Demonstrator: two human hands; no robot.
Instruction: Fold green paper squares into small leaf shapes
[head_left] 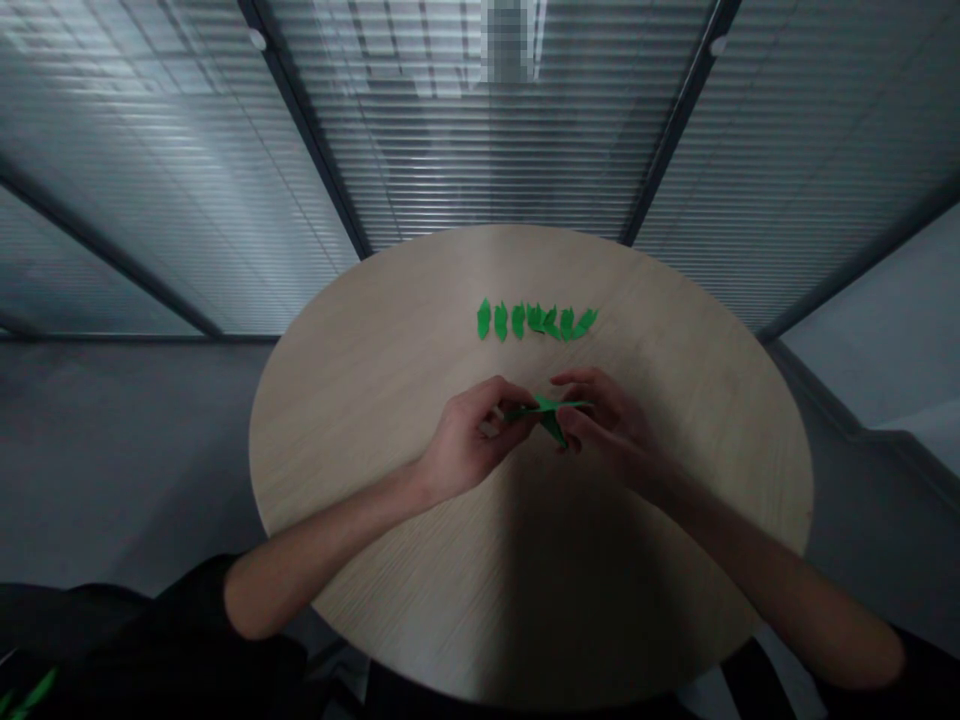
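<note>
Green folded paper is being pinched in narrow grips by left hand and right hand, raised above the desk centre, while a row of green paper pieces is sitting clear, near the far edge.

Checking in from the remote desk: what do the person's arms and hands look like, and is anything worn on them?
The left hand and right hand are bare, with no gloves, and no watch or ring shows. The forearms are bare too; the black left sleeve and black right sleeve end near the elbows.

No legible txt, labels, brands or nums in view.
</note>
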